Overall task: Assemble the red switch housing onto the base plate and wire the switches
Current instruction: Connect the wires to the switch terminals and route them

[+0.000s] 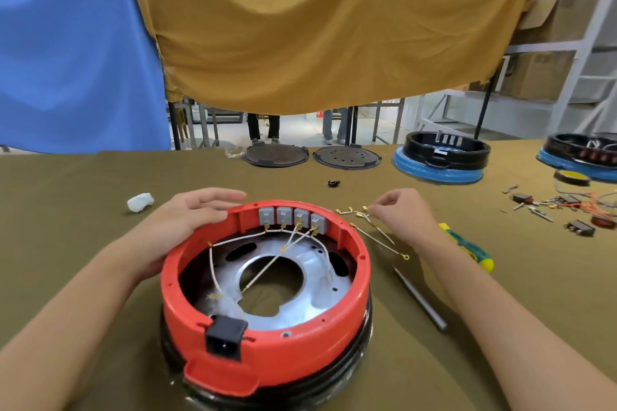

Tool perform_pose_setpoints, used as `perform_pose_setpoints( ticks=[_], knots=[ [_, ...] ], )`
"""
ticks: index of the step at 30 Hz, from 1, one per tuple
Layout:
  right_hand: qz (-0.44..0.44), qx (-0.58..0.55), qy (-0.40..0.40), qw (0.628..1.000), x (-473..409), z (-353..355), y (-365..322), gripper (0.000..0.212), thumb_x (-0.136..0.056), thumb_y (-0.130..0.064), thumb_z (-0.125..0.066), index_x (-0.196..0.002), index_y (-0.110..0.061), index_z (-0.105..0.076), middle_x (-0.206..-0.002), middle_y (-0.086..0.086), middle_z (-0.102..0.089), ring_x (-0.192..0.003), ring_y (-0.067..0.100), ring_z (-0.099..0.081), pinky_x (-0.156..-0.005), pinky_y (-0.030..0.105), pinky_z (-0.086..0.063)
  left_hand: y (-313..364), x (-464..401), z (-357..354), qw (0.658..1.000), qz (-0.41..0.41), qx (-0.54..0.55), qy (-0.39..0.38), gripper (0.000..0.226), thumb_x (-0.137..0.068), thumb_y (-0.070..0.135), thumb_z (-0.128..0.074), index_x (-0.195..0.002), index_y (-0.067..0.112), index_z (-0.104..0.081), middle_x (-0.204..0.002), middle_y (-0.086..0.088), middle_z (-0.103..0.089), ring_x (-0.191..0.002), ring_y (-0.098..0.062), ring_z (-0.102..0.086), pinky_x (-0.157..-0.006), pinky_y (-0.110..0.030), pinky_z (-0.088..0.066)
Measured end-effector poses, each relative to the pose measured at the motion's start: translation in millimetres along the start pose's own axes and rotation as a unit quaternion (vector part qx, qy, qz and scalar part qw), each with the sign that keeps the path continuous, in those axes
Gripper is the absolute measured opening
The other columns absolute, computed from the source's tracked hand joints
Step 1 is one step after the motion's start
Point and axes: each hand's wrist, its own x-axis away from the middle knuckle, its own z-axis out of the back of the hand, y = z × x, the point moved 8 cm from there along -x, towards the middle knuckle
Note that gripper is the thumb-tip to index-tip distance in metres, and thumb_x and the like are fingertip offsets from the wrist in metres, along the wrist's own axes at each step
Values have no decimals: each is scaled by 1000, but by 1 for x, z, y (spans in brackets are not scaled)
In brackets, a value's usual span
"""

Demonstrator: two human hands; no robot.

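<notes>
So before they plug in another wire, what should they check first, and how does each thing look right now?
1. Red housing seated on the base: ok, it sits level on the black ring.
2. Housing steadied: ok, left hand rests on its far-left rim.
3. Next wire in hand: ok, right hand pinches one of the loose wires on the table.
4. Four grey switches in place: ok, side by side at the far wall.
5. Free terminal on a switch: cannot tell, too small.
6. Screwdriver within reach: ok, it lies right of the housing.
</notes>
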Motion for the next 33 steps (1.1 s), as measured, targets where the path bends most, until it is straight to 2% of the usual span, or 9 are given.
perform_pose_setpoints(
  ticks=[5, 9, 13, 17, 22, 26, 28, 30, 33],
  knots=[
    [-18, 168, -63, 984, 3, -14, 5, 11, -89, -23, -70, -95, -14, -67, -92, 2, -67, -85, 17, -63, -66, 28, -50, -2, 1, 1, 997, 4, 13, 73, 36, -96, -2, -46, -110, 16, -74, -109, -4, -75, -100, -29, -71, -92, -40, -53],
    [-22, 206, -57, 977, 3, -13, 7, 17, -93, -25, -66, -88, -9, -63, -80, 5, -63, -74, 17, -60, -52, 25, -39, -6, -1, 1, 996, 8, 40, 76, 37, -94, -2, -45, -108, 15, -75, -109, -9, -75, -98, -32, -70, -89, -41, -54],
    [-24, 245, -55, 968, 2, -14, 8, 23, -96, -19, -60, -76, -15, -51, -74, 3, -56, -69, 15, -55, -53, 24, -38, -11, -4, -1, 997, 5, 49, 58, 39, -94, 1, -44, -104, 19, -76, -109, -9, -75, -98, -32, -71, -82, -38, -56],
    [-23, 216, -48, 975, -1, -12, 10, 24, -99, -18, -52, -75, -14, -51, -72, 3, -53, -66, 15, -52, -52, 25, -36, -16, -8, 0, 998, 3, 55, 43, 39, -94, 3, -44, -106, 21, -76, -110, -13, -74, -98, -33, -71, -81, -38, -56],
    [-39, 64, -27, 997, -5, -8, 13, 22, -100, -21, -53, -84, -10, -64, -79, 6, -64, -68, 15, -56, -51, 26, -37, -19, -11, 1, 996, 3, 76, 36, 37, -94, 4, -44, -108, 19, -75, -113, -15, -73, -101, -35, -70, -73, -31, -61],
    [-40, -65, -17, 997, -5, -7, 14, 18, -97, -21, -59, -82, -16, -67, -85, 7, -72, -76, 20, -64, -73, 39, -58, -20, -11, -1, 994, 7, 107, 33, 36, -94, 3, -43, -110, 13, -74, -115, -17, -72, -100, -34, -70, -70, -29, -60],
    [-23, -61, -28, 997, -6, -10, 11, 22, -96, -25, -62, -78, -17, -70, -83, 6, -73, -74, 20, -63, -77, 42, -57, -20, -10, -2, 993, 8, 115, 33, 36, -94, 3, -43, -109, 13, -74, -114, -18, -72, -95, -31, -72, -67, -28, -60],
    [-12, -39, -13, 999, -8, -8, 10, 24, -97, -27, -60, -79, -17, -72, -84, 4, -72, -73, 18, -62, -71, 38, -55, -20, -9, -3, 992, 9, 122, 32, 36, -95, 3, -43, -107, 14, -75, -113, -18, -72, -93, -29, -73, -67, -28, -59],
    [-9, 62, 24, 998, -13, 4, 15, 13, -95, -23, -62, -96, -14, -72, -90, 1, -69, -77, 13, -61, -66, 30, -51, -21, -8, -4, 991, 11, 131, 31, 36, -95, 3, -43, -107, 14, -75, -114, -17, -72, -92, -28, -73, -67, -29, -59]
  ],
)
